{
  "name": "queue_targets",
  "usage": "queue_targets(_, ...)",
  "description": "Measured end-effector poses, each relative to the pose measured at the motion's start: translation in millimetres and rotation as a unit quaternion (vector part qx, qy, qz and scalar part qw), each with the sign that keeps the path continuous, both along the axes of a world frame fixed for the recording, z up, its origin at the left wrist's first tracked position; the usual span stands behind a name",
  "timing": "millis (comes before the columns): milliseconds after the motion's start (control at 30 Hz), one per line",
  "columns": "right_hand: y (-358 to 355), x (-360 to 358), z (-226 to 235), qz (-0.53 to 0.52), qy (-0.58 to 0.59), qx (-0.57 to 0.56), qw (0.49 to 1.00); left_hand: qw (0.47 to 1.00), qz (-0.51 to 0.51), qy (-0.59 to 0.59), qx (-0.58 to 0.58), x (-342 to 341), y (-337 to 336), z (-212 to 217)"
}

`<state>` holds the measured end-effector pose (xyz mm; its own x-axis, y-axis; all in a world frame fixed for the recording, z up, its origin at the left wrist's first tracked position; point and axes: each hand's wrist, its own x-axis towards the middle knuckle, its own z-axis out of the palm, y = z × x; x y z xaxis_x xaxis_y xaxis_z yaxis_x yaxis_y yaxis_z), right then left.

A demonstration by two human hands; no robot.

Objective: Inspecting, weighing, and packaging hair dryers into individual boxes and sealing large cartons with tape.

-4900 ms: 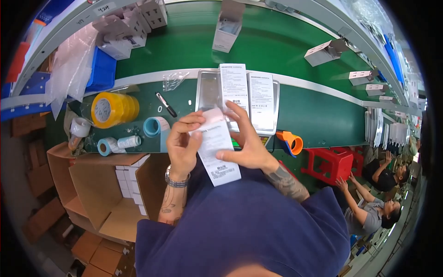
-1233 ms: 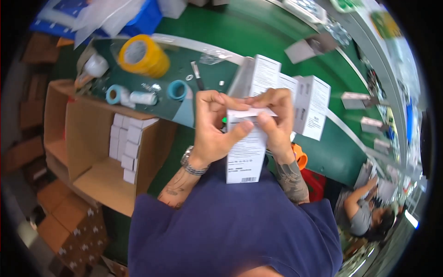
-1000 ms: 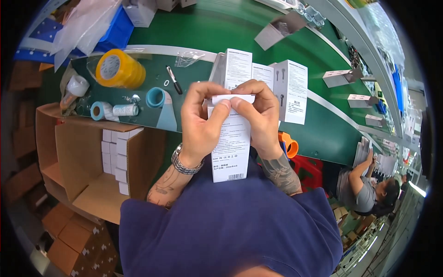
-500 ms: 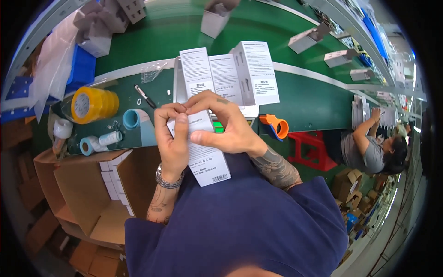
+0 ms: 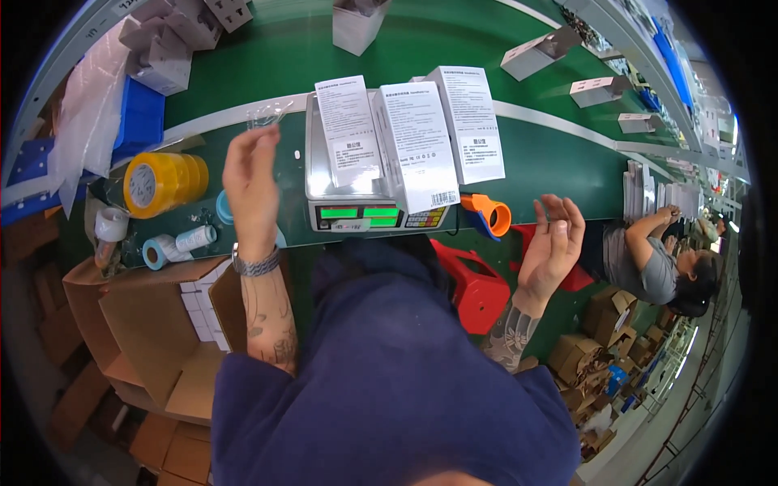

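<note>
My left hand (image 5: 251, 174) is raised over the green bench with its fingers loosely extended and nothing in them. It is nearest to a clear plastic piece (image 5: 267, 113) and a blue tape roll (image 5: 223, 206). My right hand (image 5: 553, 243) hangs open and empty, palm up, off the bench's front edge beside an orange tool (image 5: 490, 212). Between the hands stands a weighing scale (image 5: 356, 215) with three white labelled boxes (image 5: 417, 142) lying on its pan.
An open carton (image 5: 154, 316) with white boxes stacked inside stands at my lower left. A yellow tape roll (image 5: 158, 182), small label rolls (image 5: 174, 243) and a blue bin (image 5: 142, 117) sit at left. A red stool (image 5: 478, 287) is below; another person (image 5: 660, 263) works at right.
Both hands held a white labelled box against my chest. Now they have parted and are empty, the left raised, the right swung out. Where the box went is not shown.
</note>
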<state>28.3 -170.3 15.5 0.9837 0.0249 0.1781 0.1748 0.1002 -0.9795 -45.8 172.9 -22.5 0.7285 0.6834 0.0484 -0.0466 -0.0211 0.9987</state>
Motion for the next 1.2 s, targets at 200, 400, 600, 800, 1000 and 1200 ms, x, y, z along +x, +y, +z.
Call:
queue_targets(200,-7,20,-9,0.0,0.039,-0.047,0.998,0.991,0.071,0.009,-0.111,-25,-21,2)
queue_targets(400,-5,65,-1,0.118,0.018,-0.07,0.99,0.992,0.076,-0.043,-0.086,-34,-59,28)
queue_targets(600,0,93,-3,0.213,0.028,-0.065,0.975,0.995,0.08,-0.034,-0.049,-47,-87,47)
queue_targets(800,14,97,6,0.244,0.046,-0.144,0.958,0.997,0.054,-0.006,-0.061,-39,-95,54)
queue_targets(1000,50,92,-9,0.209,0.061,-0.248,0.944,0.996,-0.021,0.071,-0.042,-9,-76,34)
queue_targets(1200,105,38,-10,0.099,0.031,-0.35,0.931,0.962,-0.228,0.121,0.09,3,-72,21)
